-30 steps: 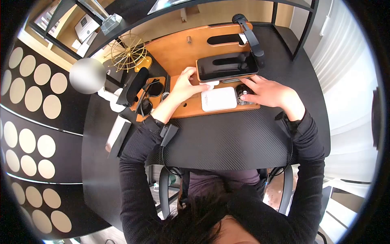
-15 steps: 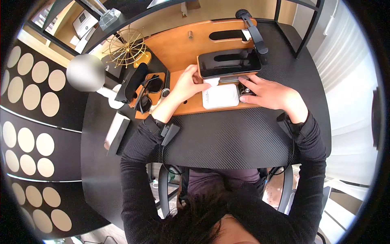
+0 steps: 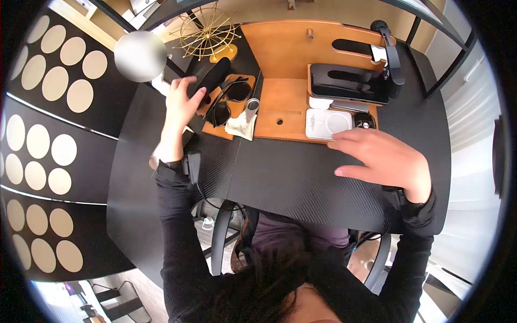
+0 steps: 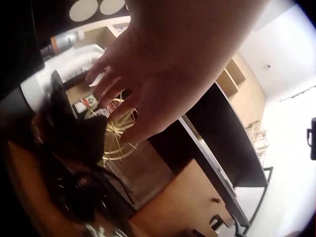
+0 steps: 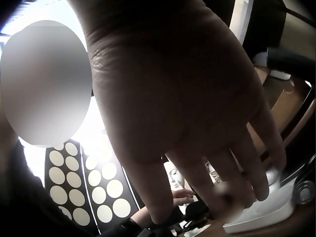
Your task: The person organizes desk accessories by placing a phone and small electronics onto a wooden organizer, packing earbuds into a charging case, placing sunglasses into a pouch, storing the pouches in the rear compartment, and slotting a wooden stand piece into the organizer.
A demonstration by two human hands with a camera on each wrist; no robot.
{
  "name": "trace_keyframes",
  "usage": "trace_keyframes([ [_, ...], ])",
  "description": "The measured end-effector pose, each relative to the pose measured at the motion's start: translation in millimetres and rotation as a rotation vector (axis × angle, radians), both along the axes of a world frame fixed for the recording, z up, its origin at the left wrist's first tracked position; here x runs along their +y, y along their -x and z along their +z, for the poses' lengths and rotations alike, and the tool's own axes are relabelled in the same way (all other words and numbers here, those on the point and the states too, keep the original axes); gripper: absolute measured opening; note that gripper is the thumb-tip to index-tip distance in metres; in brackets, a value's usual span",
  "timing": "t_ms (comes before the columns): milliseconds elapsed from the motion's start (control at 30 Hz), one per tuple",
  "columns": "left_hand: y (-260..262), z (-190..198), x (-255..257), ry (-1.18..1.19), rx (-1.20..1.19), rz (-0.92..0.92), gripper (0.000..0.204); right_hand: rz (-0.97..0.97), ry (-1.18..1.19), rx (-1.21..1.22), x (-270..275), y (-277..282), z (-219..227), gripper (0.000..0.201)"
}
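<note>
My left hand [image 3: 180, 105] is beside a black case [image 3: 212, 78] at the left of the wooden organizer [image 3: 280, 94], fingers spread and holding nothing; in the left wrist view the hand [image 4: 148, 79] is over the dark case. Black sunglasses [image 3: 219, 110] lie on a wooden piece with a pale cloth [image 3: 240, 126] at its corner. My right hand [image 3: 379, 156] hovers with loose fingers near a white square charger [image 3: 327, 125]; the right wrist view shows the hand [image 5: 182, 113] with fingers extended. Beside the charger sits a black watch [image 3: 364, 120], below a black phone-like slab [image 3: 347, 83].
A gold wheel ornament [image 3: 209, 35] and a white round lamp-like object [image 3: 156, 81] stand at the back left. Black headphones [image 3: 393, 59] hang at the organizer's right end. A black shelf frame [image 3: 458, 62] rises at the back right.
My left hand has left the organizer's middle and moved left to the black case. My right hand has drawn back from the watch toward the front. The head view has shifted left.
</note>
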State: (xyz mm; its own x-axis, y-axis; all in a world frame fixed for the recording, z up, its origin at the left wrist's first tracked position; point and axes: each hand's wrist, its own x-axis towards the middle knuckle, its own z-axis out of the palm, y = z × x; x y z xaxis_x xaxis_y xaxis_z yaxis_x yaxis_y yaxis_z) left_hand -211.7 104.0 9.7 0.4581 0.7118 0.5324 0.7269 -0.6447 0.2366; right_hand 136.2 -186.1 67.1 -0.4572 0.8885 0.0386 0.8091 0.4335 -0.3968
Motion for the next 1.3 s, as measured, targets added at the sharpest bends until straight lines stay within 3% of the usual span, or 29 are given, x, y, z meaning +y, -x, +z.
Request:
trace_keyframes([
  [67,14.5,-13.4,16.9,0.118,-0.022,0.073,0.031,0.026,0.0,0.023,18.1,16.0,2.1,0.039],
  [133,30.0,-33.3,42.3,0.132,-0.033,-0.065,0.026,0.038,0.002,0.06,42.5,37.1,2.7,0.03],
  [233,21.4,-25.5,33.2,0.214,-0.075,-0.052,0.028,0.002,-0.006,0.068,98.3,75.4,-5.5,0.024],
  [333,21.8,-15.2,37.7,0.339,-0.13,-0.078,0.03,0.084,-0.448,0.142,165.3,112.4,-43.5,0.034],
  [400,28.1,-12.1,43.3,0.46,-0.138,-0.181,0.031,0.113,-0.722,0.244,193.9,139.0,-59.5,0.028],
  [467,18.8,-8.0,34.9,0.186,-0.091,-0.201,0.03,0.108,-0.798,0.202,214.4,154.7,-88.4,0.033],
  [500,15.0,-9.7,33.9,0.103,-0.069,-0.138,0.027,0.098,-0.638,0.118,211.0,155.0,-97.5,0.033],
  [533,10.9,-10.3,30.0,0.025,-0.046,-0.075,0.029,0.057,-0.642,0.117,205.9,158.9,-94.1,0.031],
  [567,11.0,-14.9,35.5,0.027,0.033,-0.002,0.044,0.056,-0.54,0.062,209.5,156.8,-87.5,0.03],
  [600,10.8,-17.2,38.3,0.036,0.03,0.0,0.044,0.055,-0.431,0.004,213.4,152.2,-81.3,0.03],
  [667,13.2,-26.6,44.5,0.137,0.25,0.21,0.059,0.052,-0.483,-0.025,219.8,146.9,-91.7,0.026],
  [867,12.0,-20.4,38.5,0.215,0.07,0.225,0.073,0.125,-0.608,0.049,222.9,148.9,-86.5,0.016],
  [933,12.4,-12.2,36.9,0.239,-0.01,0.214,0.074,0.113,-0.612,0.329,218.9,149.4,-73.2,0.012],
  [1000,13.4,-3.3,30.5,0.095,-0.15,0.139,0.076,0.136,-0.548,0.349,207.3,148.7,-62.7,0.012],
  [1067,16.1,3.3,24.0,-0.001,-0.11,0.166,0.076,0.144,-0.327,0.167,192.4,148.9,-63.2,0.017],
  [1100,17.9,5.4,19.5,0.032,-0.165,0.126,0.076,0.129,-0.21,0.089,184.1,149.2,-65.7,0.023],
  [1167,17.2,14.6,1.4,0.068,-0.22,0.087,0.077,0.068,-0.271,0.065,165.1,154.0,-80.0,0.03],
  [1267,15.2,27.4,-38.5,0.567,-0.428,-0.101,0.084,0.052,-0.315,0.089,160.6,153.9,-93.6,0.033],
  [1300,16.1,28.1,-52.3,0.683,-0.615,-0.105,0.086,0.066,-0.327,0.053,162.3,151.5,-94.0,0.031],
])
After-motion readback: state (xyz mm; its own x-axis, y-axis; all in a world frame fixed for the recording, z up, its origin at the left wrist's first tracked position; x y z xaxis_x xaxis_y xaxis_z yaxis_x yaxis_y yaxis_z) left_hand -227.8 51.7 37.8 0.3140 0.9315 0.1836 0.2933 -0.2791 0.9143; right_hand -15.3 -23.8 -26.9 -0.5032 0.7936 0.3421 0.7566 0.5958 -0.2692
